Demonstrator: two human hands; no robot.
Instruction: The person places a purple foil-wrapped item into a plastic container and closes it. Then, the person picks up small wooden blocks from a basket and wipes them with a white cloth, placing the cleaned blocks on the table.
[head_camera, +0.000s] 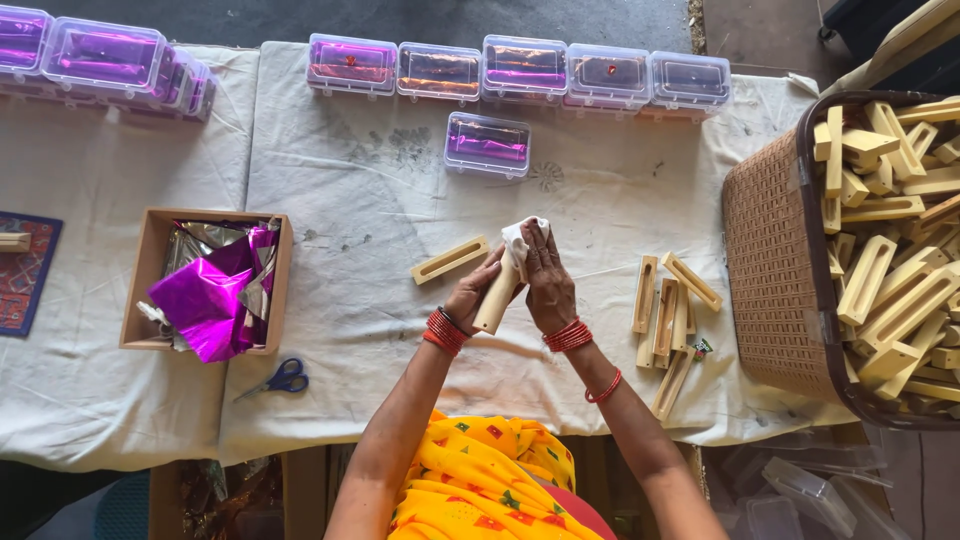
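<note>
My left hand (470, 297) grips a pale wooden slotted block (494, 303) near its lower end, holding it tilted above the white cloth-covered table (370, 200). My right hand (546, 280) presses a small white cloth (519, 238) against the block's upper end. Both wrists wear red bangles. Another slotted block (450, 259) lies flat on the table just left of my hands. A loose pile of the same blocks (667, 310) lies to the right of my right hand.
A brown woven basket (775, 260) full of blocks stands at the right edge. Clear lidded boxes (520, 72) with purple foil line the far edge, one (487, 143) nearer. A cardboard box (140, 290) of foil sheets and blue scissors (285, 377) lie at left.
</note>
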